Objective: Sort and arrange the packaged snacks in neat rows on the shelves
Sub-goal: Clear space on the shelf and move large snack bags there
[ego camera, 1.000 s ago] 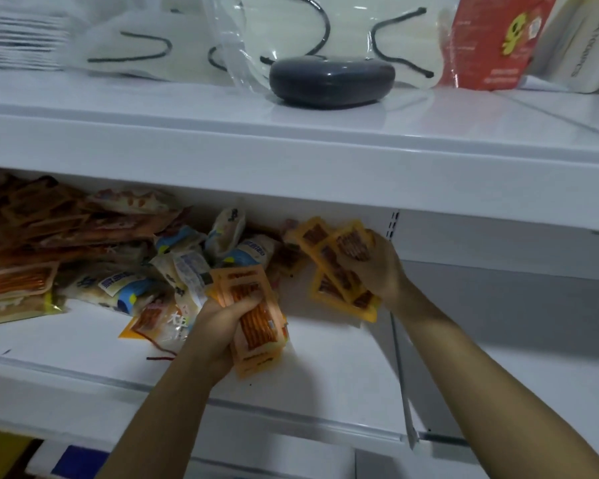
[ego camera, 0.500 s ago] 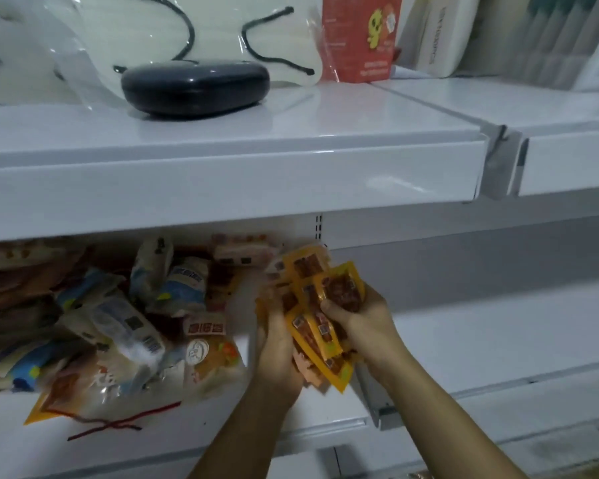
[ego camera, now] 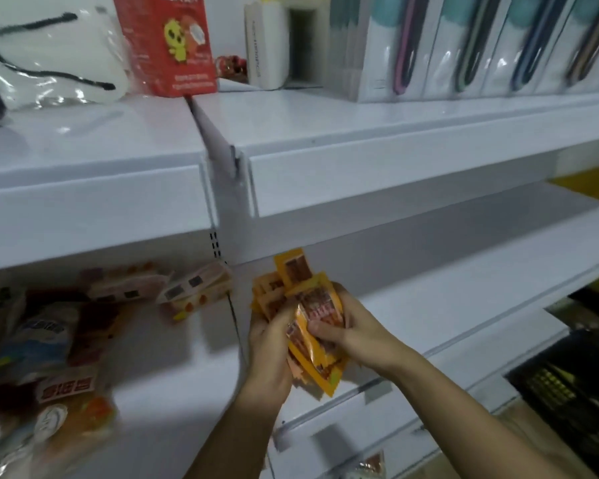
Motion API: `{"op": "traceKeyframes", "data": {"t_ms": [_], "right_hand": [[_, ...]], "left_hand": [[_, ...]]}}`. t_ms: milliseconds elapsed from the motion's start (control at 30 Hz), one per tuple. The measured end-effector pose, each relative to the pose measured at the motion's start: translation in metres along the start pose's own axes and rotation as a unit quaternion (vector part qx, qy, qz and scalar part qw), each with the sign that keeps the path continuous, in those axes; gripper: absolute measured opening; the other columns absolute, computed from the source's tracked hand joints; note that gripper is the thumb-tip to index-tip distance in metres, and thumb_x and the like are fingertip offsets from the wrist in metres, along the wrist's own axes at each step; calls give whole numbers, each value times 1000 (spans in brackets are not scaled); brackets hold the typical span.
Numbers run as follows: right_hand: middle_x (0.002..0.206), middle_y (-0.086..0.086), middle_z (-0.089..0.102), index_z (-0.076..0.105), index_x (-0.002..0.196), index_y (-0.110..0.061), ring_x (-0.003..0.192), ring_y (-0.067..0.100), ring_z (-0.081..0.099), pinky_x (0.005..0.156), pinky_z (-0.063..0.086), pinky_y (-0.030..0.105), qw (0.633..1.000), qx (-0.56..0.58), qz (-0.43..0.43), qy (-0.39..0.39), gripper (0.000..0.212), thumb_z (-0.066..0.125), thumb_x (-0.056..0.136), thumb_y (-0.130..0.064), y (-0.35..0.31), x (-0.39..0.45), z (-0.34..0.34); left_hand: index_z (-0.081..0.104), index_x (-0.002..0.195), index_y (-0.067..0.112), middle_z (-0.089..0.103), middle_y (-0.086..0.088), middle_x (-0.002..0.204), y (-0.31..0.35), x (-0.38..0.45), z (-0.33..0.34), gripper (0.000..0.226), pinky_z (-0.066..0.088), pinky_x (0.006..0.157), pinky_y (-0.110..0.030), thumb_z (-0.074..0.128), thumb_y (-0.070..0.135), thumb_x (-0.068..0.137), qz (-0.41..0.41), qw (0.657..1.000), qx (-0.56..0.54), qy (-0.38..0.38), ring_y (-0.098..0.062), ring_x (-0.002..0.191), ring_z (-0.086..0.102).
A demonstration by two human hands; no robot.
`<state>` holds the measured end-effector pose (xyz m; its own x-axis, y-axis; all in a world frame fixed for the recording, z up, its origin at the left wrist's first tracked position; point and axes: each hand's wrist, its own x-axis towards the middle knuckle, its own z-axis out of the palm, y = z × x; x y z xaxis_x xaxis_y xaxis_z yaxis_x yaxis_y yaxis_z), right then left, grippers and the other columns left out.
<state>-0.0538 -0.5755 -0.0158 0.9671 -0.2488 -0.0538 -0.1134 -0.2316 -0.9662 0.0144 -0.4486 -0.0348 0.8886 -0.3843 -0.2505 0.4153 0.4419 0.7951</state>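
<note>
A bunch of orange snack packets (ego camera: 313,305) is held upright between both hands, over the seam between two lower shelf sections. My left hand (ego camera: 268,354) grips the bunch from the left side. My right hand (ego camera: 350,335) grips it from the right, thumb across the front packet. A mixed pile of snack packets (ego camera: 49,340) lies on the lower left shelf (ego camera: 173,371). The lower right shelf (ego camera: 446,305) stretches away behind my hands.
The upper shelf (ego camera: 360,133) carries a red box (ego camera: 166,43), a clear bag with black cords (ego camera: 49,70), a white carton (ego camera: 265,39) and several boxed items (ego camera: 481,43). A black crate (ego camera: 574,385) sits low right. One packet (ego camera: 370,464) lies below.
My hands came together and merged two bunches of orange packets into one. The view and my hands shifted right, from the pile toward the right shelf section.
</note>
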Motion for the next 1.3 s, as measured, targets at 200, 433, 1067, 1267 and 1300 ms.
{"op": "traceKeyframes", "data": {"t_ms": [200,433,1067,1267,1300], "right_hand": [[116,-1,73,54,132,-26,107,17,71,95,59,42,998,37,-2,57,44,73,94,-16,35,-22,-137],[111,-8,73,57,125,-34,103,9,70,96,58,43,989,4,30,143,38,69,95,-13,76,-56,-315],[114,-8,65,49,129,-30,103,9,64,78,51,22,963,-26,83,254,43,72,93,-30,162,6,-674],[100,4,72,64,113,-16,93,15,72,75,57,25,967,-15,64,245,26,74,90,-15,191,52,-747],[96,5,74,68,106,-14,89,14,73,78,59,29,970,-12,49,239,20,75,88,-13,195,65,-757]], "left_hand": [[70,116,12,77,-17,102,-82,5,137,17,63,83,-50,65,16,100,68,996,56,-5,-33,93,76],[68,104,42,78,10,95,-204,26,290,36,59,89,-53,56,69,84,113,973,203,1,-18,91,76],[58,111,0,69,-24,105,-390,189,620,70,62,83,-57,80,56,77,-12,986,140,-90,-31,95,76],[41,128,7,58,-3,105,-415,241,680,55,58,85,-40,59,49,98,8,965,260,-43,-20,95,67],[39,130,4,53,0,102,-418,252,686,53,55,78,-32,55,46,102,11,960,276,-41,-14,92,63]]}}
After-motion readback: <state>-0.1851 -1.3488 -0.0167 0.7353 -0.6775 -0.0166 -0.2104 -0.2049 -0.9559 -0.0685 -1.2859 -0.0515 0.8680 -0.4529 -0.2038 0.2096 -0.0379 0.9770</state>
